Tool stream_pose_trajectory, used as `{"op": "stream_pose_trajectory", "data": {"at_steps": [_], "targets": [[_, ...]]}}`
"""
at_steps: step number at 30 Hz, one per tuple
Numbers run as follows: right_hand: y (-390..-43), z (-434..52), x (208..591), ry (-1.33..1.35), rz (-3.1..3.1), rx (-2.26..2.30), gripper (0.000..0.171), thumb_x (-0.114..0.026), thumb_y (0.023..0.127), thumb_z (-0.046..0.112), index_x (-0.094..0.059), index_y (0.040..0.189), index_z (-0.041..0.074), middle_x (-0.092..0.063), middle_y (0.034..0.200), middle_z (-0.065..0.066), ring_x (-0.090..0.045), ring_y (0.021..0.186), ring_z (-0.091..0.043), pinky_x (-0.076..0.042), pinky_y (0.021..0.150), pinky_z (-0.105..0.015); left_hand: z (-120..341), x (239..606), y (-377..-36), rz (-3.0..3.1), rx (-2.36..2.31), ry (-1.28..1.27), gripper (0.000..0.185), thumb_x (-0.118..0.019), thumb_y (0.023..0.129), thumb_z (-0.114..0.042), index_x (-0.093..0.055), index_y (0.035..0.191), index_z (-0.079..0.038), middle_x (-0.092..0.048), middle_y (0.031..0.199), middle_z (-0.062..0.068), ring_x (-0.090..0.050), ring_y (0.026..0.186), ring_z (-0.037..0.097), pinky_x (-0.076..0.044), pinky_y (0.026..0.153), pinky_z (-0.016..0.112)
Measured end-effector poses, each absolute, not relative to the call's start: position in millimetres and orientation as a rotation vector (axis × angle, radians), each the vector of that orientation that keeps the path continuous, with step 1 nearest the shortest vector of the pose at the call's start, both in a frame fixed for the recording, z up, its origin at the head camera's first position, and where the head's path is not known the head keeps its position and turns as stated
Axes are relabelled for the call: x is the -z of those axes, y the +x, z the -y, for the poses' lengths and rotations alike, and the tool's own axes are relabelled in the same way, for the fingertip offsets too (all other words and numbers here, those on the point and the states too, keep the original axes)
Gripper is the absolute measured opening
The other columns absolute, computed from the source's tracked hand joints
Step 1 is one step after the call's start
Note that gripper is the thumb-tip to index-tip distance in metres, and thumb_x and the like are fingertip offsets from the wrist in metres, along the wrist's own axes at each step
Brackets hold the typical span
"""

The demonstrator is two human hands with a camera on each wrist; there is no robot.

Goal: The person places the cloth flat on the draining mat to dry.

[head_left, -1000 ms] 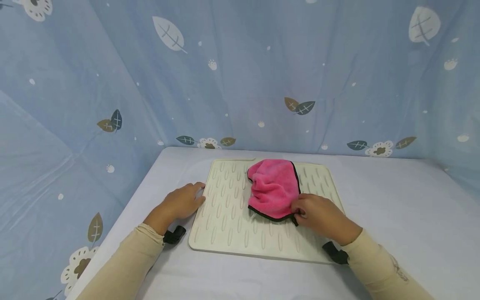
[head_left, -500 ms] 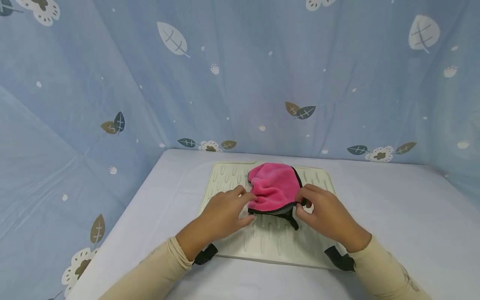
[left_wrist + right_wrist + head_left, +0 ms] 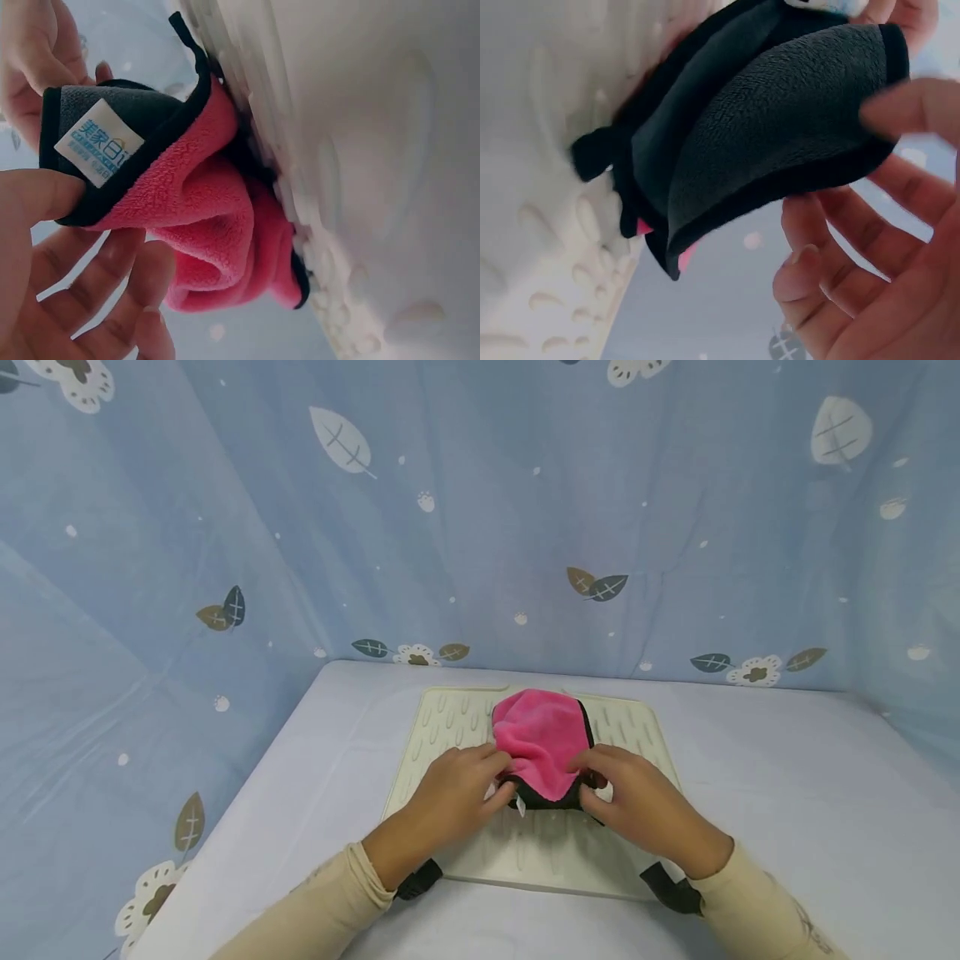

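Note:
A pink plush cleaning cloth [image 3: 538, 731] with a dark grey underside and black edging lies rumpled on a cream ridged mat [image 3: 525, 860]. Its near edge is raised and turned up. My left hand [image 3: 453, 789] pinches the near left corner, thumb beside a white printed label [image 3: 99, 142]. On the other side, my right hand [image 3: 645, 797] pinches the near right corner, thumb over the grey face [image 3: 780, 112] and fingers behind it. A small black hanging loop [image 3: 592, 154] sticks out from the edging, close over the mat. The cloth hides the mat's centre.
The mat lies on a table with a white cover [image 3: 765, 760]. A blue curtain [image 3: 480, 510] printed with leaves and flowers stands behind the table and along its left side. Black wrist straps [image 3: 671, 889] sit below both hands.
My left hand has moved from the mat's left edge to the cloth and now pinches its near corner. The near edge has been lifted, and its grey underside shows.

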State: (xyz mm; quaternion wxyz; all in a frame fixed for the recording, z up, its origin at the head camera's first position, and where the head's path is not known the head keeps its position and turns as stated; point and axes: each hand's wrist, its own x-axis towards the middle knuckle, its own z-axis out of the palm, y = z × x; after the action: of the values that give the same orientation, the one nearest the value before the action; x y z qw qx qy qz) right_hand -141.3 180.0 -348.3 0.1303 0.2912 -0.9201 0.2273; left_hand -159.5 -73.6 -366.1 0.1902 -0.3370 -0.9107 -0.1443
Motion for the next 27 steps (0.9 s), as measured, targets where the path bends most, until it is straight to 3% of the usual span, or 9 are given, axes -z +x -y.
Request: {"op": "stream_pose_trajectory", "data": {"at_steps": [4,8,12,15,21,27], "targets": [[-136.9,-176.3,349.9,0.910,2.665,-0.560,0.028,-0.081,0.081,0.018,-0.071,0.108,0.017,-0.063,0.101,0.008,-0.055,0.091,-0.005,-0.054,0.077,-0.026,70.6,363.1,-156.0,2.538,0.468,-0.967,0.008,-0.070,0.090,-0.022,-0.063,0.087,-0.020,-0.057,0.076,-0.009,-0.047,0.065,0.002,-0.037,0.060,0.022],[-135.6,-172.4,351.7,0.992,2.640,-0.513,0.036,-0.086,0.078,0.026,-0.072,0.109,0.020,-0.064,0.101,0.009,-0.056,0.094,-0.005,-0.053,0.082,-0.031,70.4,362.8,-154.1,2.525,0.492,-0.968,0.010,-0.070,0.090,-0.021,-0.061,0.086,-0.020,-0.056,0.074,-0.009,-0.046,0.065,0.002,-0.036,0.060,0.021],[-134.8,-171.9,351.7,1.086,2.612,-0.506,0.030,-0.084,0.080,0.017,-0.073,0.108,0.020,-0.069,0.100,0.009,-0.063,0.090,-0.007,-0.055,0.082,-0.034,71.3,364.4,-154.4,2.498,0.506,-0.975,0.009,-0.070,0.090,-0.021,-0.062,0.086,-0.019,-0.057,0.072,-0.009,-0.046,0.063,0.001,-0.036,0.059,0.021],[-134.3,-173.7,348.8,1.104,2.586,-0.533,0.029,-0.078,0.084,0.007,-0.074,0.111,0.018,-0.073,0.101,0.007,-0.065,0.085,-0.007,-0.056,0.074,-0.028,72.8,364.7,-155.4,2.469,0.497,-0.967,0.009,-0.071,0.089,-0.020,-0.063,0.085,-0.019,-0.058,0.073,-0.009,-0.046,0.062,0.002,-0.036,0.059,0.021],[-135.6,-181.6,342.0,0.910,2.462,-0.519,0.025,-0.078,0.082,0.002,-0.076,0.102,0.016,-0.071,0.090,0.005,-0.061,0.078,-0.005,-0.052,0.065,-0.024,76.1,364.1,-159.6,2.426,0.412,-0.936,0.011,-0.075,0.083,-0.019,-0.065,0.087,-0.018,-0.059,0.076,-0.010,-0.049,0.064,0.003,-0.038,0.059,0.023],[-138.2,-186.2,340.3,0.880,2.369,-0.505,0.025,-0.079,0.078,-0.003,-0.077,0.098,0.012,-0.070,0.084,0.005,-0.057,0.074,-0.006,-0.049,0.061,-0.023,78.2,365.6,-161.4,2.450,0.344,-0.905,0.012,-0.075,0.081,-0.020,-0.065,0.088,-0.018,-0.060,0.078,-0.009,-0.050,0.064,0.003,-0.037,0.059,0.023]]}}
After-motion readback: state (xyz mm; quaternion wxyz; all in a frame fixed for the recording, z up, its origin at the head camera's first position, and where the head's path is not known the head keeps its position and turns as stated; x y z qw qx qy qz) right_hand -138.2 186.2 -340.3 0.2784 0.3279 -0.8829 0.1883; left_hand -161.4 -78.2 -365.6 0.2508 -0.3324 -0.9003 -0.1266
